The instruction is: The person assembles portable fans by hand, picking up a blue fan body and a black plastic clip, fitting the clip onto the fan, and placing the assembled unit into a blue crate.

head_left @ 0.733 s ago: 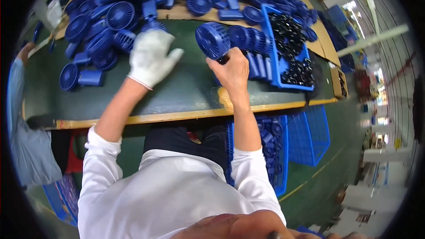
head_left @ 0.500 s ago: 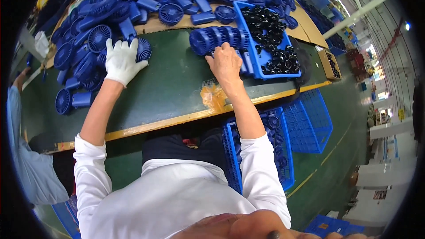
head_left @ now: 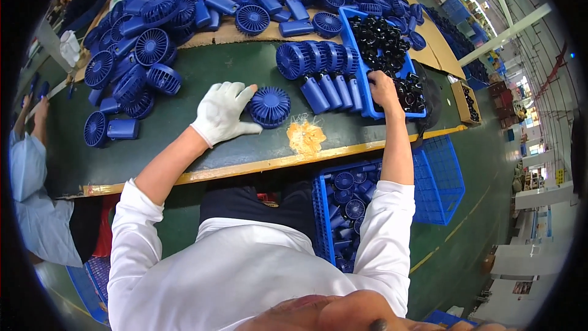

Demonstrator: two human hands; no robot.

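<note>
My left hand, in a white glove, has its thumb and fingers around the near-left side of a blue handheld fan on the green table. The fan's round cage faces up. My bare right hand reaches over the near side of a blue tray, fingers curled down among small glossy black parts. What its fingertips hold is hidden. Between the hands, several blue fans lean in a tight row, their handles pointing toward me, right against the tray.
A big heap of blue fans covers cardboard at the back and left. Below the table's yellow edge stand a blue crate of fans and another blue crate. At far left, a person's light-blue sleeve shows.
My left hand has moved right and nearer from the heap, bringing a fan along. My right hand has left the row of fans and moved right into the tray of black parts.
</note>
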